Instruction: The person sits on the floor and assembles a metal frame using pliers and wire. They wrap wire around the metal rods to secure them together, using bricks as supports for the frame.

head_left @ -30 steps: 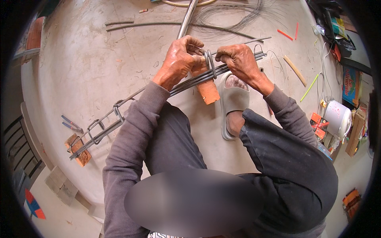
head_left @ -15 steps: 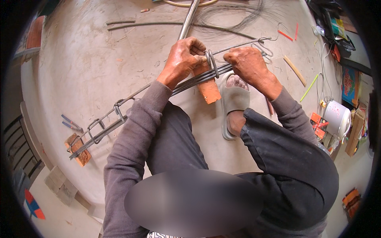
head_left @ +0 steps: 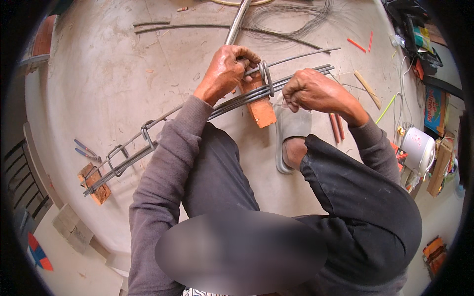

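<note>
- Grey steel rods (head_left: 232, 105), bundled side by side, slope from lower left to upper right in front of a seated person; a separate upper rod (head_left: 301, 58) runs above them.
- Orange brick (head_left: 262, 116) sits under the bundle near its middle; a second brick (head_left: 102, 194) is at the lower left end.
- Left hand (head_left: 228, 73): thumb and fingers are closed around the upper rod, just beside a bent steel loop (head_left: 269, 81) that encircles the rods. Whether a fingertip also touches the loop, I cannot tell.
- Right hand (head_left: 318, 91): fingers are curled together, pinching thin wire (head_left: 280, 104) that reaches toward the bundle beside the loop. Below this hand is a pale sandal (head_left: 296, 124) on the person's foot.
- Further left, 2 more bent frames (head_left: 145, 135) surround the rods. Pliers (head_left: 88, 150) lie on the floor near the second brick.
- Beyond the hands, a loose coil of wire (head_left: 291, 24) rests on the floor.
- For good handling, the left grip probably wants to be firm, so the upper rod and loop do not slide. The wire is likely best pinched close to the rods and drawn with even tension; a jerk could bend it or shift the bundle on the brick.
</note>
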`<action>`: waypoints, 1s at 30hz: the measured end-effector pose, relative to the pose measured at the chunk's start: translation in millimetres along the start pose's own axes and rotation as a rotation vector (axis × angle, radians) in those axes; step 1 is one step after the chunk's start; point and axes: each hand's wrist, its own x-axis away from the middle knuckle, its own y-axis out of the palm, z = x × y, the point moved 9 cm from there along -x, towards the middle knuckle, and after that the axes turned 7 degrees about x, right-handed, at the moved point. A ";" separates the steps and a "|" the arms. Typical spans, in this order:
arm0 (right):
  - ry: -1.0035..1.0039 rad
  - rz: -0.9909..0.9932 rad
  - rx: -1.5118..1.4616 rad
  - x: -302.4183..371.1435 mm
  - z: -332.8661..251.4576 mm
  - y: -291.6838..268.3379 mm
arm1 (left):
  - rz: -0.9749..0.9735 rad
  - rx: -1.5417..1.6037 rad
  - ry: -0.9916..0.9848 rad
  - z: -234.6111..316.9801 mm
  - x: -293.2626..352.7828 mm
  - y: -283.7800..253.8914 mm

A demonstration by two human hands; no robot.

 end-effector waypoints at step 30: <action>0.360 0.006 -0.379 -6.5 39.7 24.9 | 0.016 -0.322 0.118 2.8 -6.7 -2.9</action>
